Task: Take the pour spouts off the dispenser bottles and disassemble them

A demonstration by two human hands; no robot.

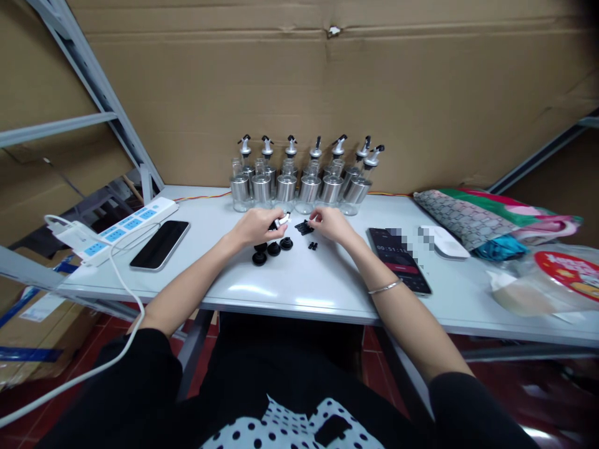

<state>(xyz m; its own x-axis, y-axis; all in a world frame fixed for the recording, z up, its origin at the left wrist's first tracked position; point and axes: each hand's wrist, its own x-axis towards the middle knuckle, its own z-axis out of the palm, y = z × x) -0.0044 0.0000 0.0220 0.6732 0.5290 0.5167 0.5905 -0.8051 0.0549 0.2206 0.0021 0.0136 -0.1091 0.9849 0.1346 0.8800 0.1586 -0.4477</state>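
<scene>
Steel-banded glass bottles (299, 186), seven already capped, line the table's (299, 290) far edge, while the left hand (256, 227) grips a pourer spout (282, 220), the right hand (330, 224) pinches a black part (304, 227), and three stoppers (272, 250) wait mid-table.

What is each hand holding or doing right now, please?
Left hand: closed on a small black-and-white pourer part.
Right hand: fingers pinching a small black piece on the table.

Bottles (299, 184) – clear glass, shiny metal sleeves; stoppers (272, 249) probably matt black plastic; table (299, 287) smooth, glossy.
</scene>
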